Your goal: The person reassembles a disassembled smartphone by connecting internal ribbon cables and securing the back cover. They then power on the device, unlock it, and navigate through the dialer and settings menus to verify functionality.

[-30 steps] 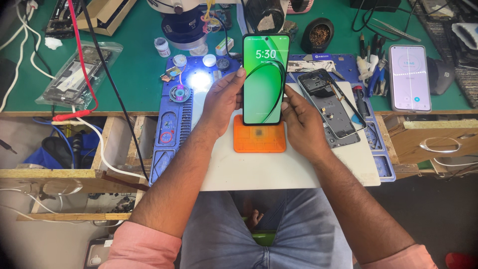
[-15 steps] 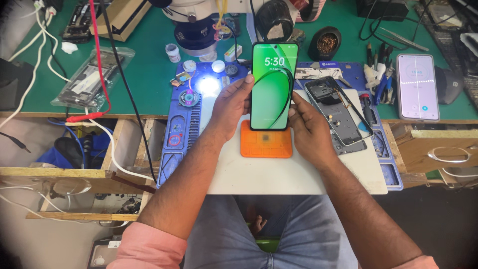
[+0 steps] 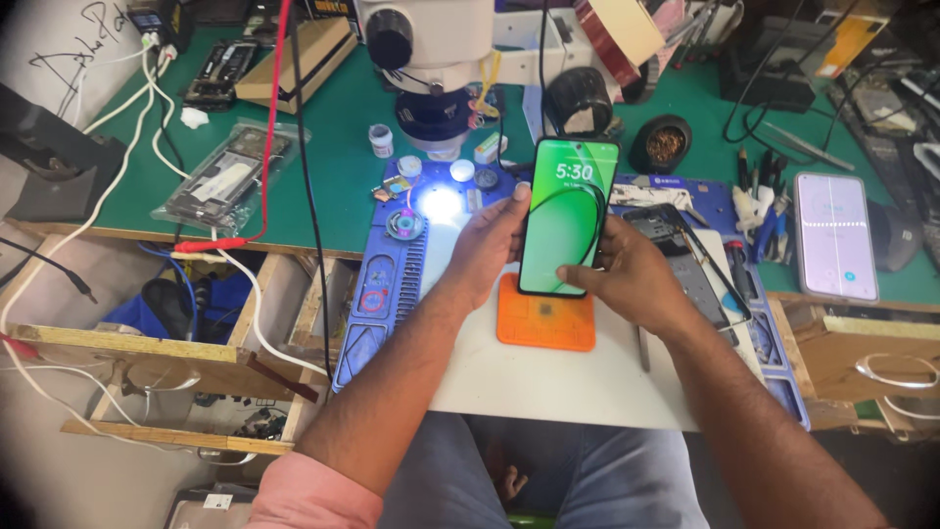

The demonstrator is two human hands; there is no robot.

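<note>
A: Item held?
B: Green-screened smartphone [image 3: 566,216], upright, lit, above orange pad [image 3: 545,314] near front edge of white mat [image 3: 548,377]. Left hand [image 3: 487,245] curled around left side; right hand [image 3: 632,274] closed on lower right edge, thumb across the glass.

A: Stage of work?
B: By appearance assembled and powered, display showing a lock screen; likely under check. Dismantled phone [image 3: 685,260] just right of right hand, untouched. What is left: cannot tell.

A: Surface?
B: Green desk [image 3: 333,147], crowded. Blue work mat [image 3: 387,284] under white mat; bright lamp spot [image 3: 441,204] at left. Microscope [image 3: 431,59] at rear centre. Second phone [image 3: 834,235] lit, toward right edge. Bagged phone parts [image 3: 220,176] toward left edge. Open wooden drawers [image 3: 166,343] below front edge, cables inside.
</note>
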